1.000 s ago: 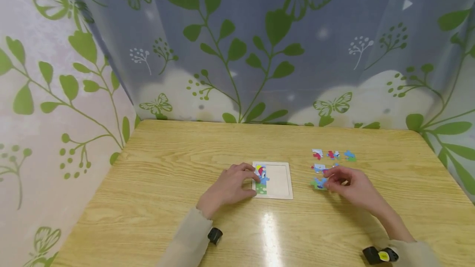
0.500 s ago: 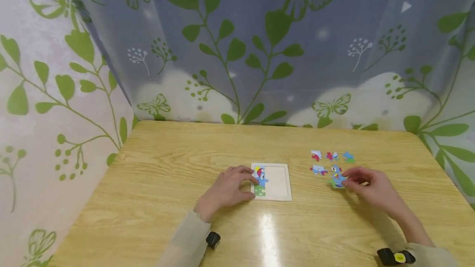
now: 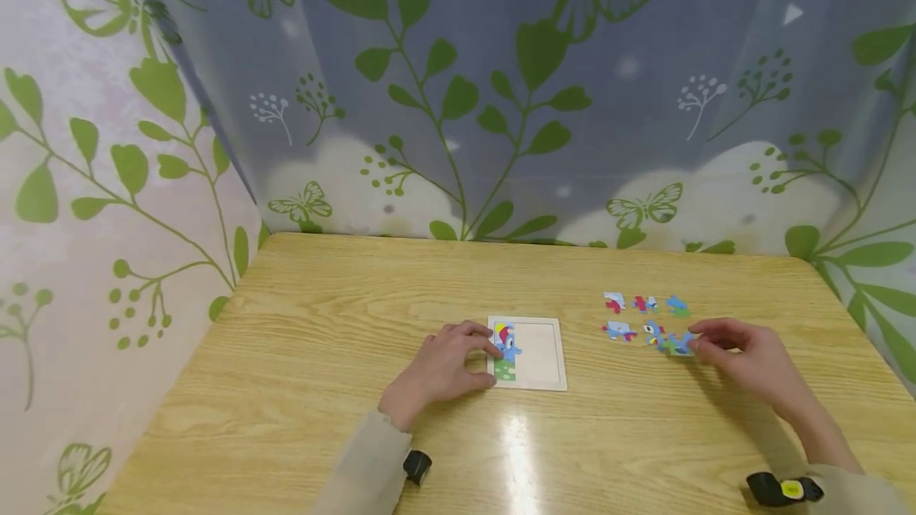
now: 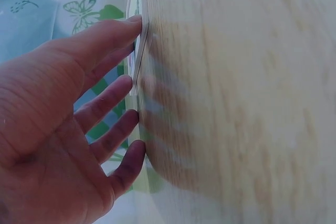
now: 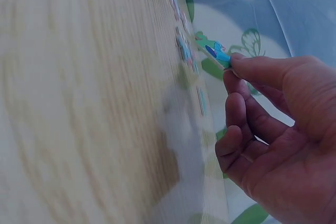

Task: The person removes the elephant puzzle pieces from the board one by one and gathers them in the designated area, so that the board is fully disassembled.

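Note:
A square puzzle frame (image 3: 540,385) lies on the wooden table, its left side filled with joined puzzle pieces (image 3: 505,372) of yellow, red, blue and green. My left hand (image 3: 442,369) rests at the frame's left edge, fingers spread, fingertips touching the edge and the pieces. In the left wrist view the thumb meets the frame's side. To the right of the frame, my right hand (image 3: 751,360) pinches a blue-and-green puzzle piece (image 5: 214,51) between thumb and index finger. That piece is raised off the table, just over a loose blue puzzle piece (image 3: 652,331).
Several loose puzzle pieces lie in two rows beyond the right hand, among them a red-and-white piece (image 3: 614,302), a blue-green piece (image 3: 677,306) and a white-blue piece (image 3: 619,331). A leaf-patterned curtain (image 3: 458,102) hangs behind the wooden table (image 3: 343,300).
My right hand has moved to the right with the pinched puzzle piece, away from the frame, uncovering the loose pieces under it. The left hand stays at the frame's edge.

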Available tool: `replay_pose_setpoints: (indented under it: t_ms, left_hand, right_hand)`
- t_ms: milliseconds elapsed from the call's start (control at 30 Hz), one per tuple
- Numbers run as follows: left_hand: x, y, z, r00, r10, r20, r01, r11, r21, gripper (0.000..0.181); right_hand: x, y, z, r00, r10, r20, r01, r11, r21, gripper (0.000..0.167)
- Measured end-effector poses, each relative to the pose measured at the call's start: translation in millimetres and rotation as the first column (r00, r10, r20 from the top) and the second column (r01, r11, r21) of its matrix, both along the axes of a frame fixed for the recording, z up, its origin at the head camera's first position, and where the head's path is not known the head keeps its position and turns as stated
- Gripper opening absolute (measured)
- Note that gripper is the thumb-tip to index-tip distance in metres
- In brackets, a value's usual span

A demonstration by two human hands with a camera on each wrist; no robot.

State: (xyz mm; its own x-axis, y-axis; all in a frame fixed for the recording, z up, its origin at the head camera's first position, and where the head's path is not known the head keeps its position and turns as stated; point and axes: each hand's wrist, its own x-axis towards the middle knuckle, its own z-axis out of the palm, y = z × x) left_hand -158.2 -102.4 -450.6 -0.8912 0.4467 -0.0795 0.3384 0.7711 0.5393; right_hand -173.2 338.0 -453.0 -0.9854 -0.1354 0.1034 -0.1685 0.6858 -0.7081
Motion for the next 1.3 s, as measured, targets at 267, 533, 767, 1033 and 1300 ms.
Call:
replay_pose_setpoints:
  t_ms: [267, 533, 767, 1033, 1300]
  left_hand:
    - [1.2, -0.6, -0.1, 1.0, 0.004, 0.0, -0.004, 1.0, -0.004, 0.029]
    - [0.9, -0.5, 0.1, 1.0, 0.005, 0.012, -0.005, 1.0, 0.012, 0.029]
    - [1.4, -0.4, 1.1, 1.0, 0.006, 0.008, -0.006, 1.0, 0.014, 0.028]
    - [1.3, -0.2, 0.5, 1.0, 0.006, 0.007, -0.006, 1.0, 0.02, 0.028]
    - [0.5, -0.7, -1.1, 1.0, 0.008, 0.011, -0.008, 1.0, 0.02, 0.027]
  right_hand:
    - [-8.4, 13, -0.4, 0.998, -0.036, 0.056, 0.036, 0.999, -0.007, 0.029]
    - [-15.1, 19, -3.1, 0.994, -0.051, 0.099, 0.05, 0.999, 0.01, 0.036]
    - [-19.8, 19, -6.7, 0.996, -0.032, 0.079, 0.028, 0.998, 0.05, 0.032]
    - [-23.3, 17, -9.6, 0.998, -0.039, 0.044, 0.033, 0.992, 0.124, 0.028]
    - [-22.7, 12, -8.8, 0.997, -0.039, 0.065, 0.03, 0.991, 0.134, 0.029]
